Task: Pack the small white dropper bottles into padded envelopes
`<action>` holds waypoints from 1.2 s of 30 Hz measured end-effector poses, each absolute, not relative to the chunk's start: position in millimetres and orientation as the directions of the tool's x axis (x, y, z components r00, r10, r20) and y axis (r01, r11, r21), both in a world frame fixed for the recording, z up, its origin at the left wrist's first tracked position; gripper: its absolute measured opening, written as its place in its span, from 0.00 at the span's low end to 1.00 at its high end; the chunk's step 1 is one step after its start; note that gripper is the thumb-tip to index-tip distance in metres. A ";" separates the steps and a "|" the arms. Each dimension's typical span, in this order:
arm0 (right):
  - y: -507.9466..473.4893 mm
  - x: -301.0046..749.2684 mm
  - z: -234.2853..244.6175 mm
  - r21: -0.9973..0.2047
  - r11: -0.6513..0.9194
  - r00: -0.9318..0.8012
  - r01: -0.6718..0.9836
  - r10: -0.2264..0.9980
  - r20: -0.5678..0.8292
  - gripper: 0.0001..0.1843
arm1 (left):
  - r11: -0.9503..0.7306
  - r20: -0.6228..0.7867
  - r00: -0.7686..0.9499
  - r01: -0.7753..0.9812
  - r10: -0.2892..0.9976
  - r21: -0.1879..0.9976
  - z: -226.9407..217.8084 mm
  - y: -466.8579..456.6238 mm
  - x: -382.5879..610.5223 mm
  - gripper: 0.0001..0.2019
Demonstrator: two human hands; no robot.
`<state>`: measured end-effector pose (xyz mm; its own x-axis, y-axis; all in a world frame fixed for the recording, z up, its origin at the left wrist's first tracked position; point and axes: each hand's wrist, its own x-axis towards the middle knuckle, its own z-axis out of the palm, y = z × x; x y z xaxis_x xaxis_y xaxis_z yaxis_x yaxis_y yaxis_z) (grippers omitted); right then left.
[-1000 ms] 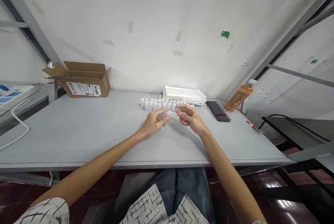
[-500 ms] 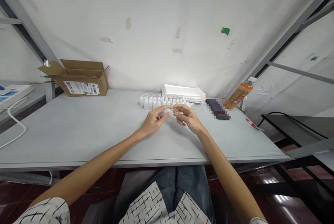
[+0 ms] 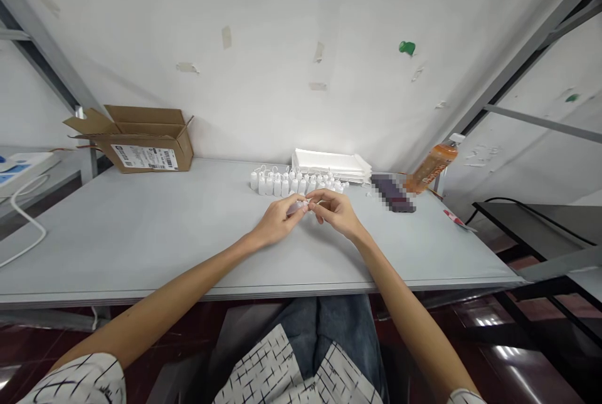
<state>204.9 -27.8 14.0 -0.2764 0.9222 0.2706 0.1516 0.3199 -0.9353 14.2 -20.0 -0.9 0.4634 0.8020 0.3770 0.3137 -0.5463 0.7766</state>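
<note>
My left hand (image 3: 277,219) is closed around a small translucent white plastic bottle (image 3: 295,207), lying sideways above the table. At the bottle's right end, the thumb and fingers of my right hand (image 3: 335,211) pinch its top; the exact part between them is too small to make out. Both hands' fingertips meet there. Just behind my hands, several similar small white bottles (image 3: 277,187) stand upright in rows on the grey table (image 3: 188,228), some with thin loops at their tops.
Behind the bottles lies a stack of white sheets or trays (image 3: 329,164) against the wall. An open cardboard box (image 3: 150,140) stands at the back left. To the right are a blurred dark phone-like object (image 3: 392,192) and a bottle of orange drink (image 3: 433,165). A power strip (image 3: 28,172) sits far left.
My right hand's fingers have closed in on the small bottle's top and now touch it beside my left fingertips. The view has shifted slightly.
</note>
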 end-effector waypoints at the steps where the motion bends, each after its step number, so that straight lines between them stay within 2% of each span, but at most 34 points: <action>1: -27.9 204.7 13.3 -0.929 0.328 -0.278 0.170 0.921 0.275 0.14 | -0.549 0.373 0.470 0.321 0.800 0.772 -1.8 -19.4 14.4 0.16; 8: -29.2 205.3 10.7 -0.882 0.359 -0.321 0.306 0.911 0.260 0.11 | -0.547 0.318 0.536 0.346 0.782 0.763 -3.3 -19.2 13.3 0.13; 15: -28.3 210.1 7.3 -0.865 0.362 -0.375 0.348 0.899 0.226 0.12 | -0.548 0.277 0.559 0.403 0.782 0.733 -3.7 -18.9 11.8 0.12; 23: -32.1 208.6 10.1 -0.876 0.344 -0.427 0.338 0.886 0.183 0.14 | -0.491 0.230 0.610 0.303 0.759 0.817 -0.9 -18.9 8.1 0.22; 36: -31.9 208.1 8.7 -0.887 0.325 -0.464 0.327 0.873 0.148 0.16 | -0.477 0.212 0.633 0.282 0.745 0.832 0.7 -18.4 6.4 0.25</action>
<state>208.1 -31.9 8.7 -0.4641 0.8732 0.1485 0.3271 0.3247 -0.8875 6.4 -18.4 0.7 0.6329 0.7447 0.2121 0.2824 -0.4771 0.8322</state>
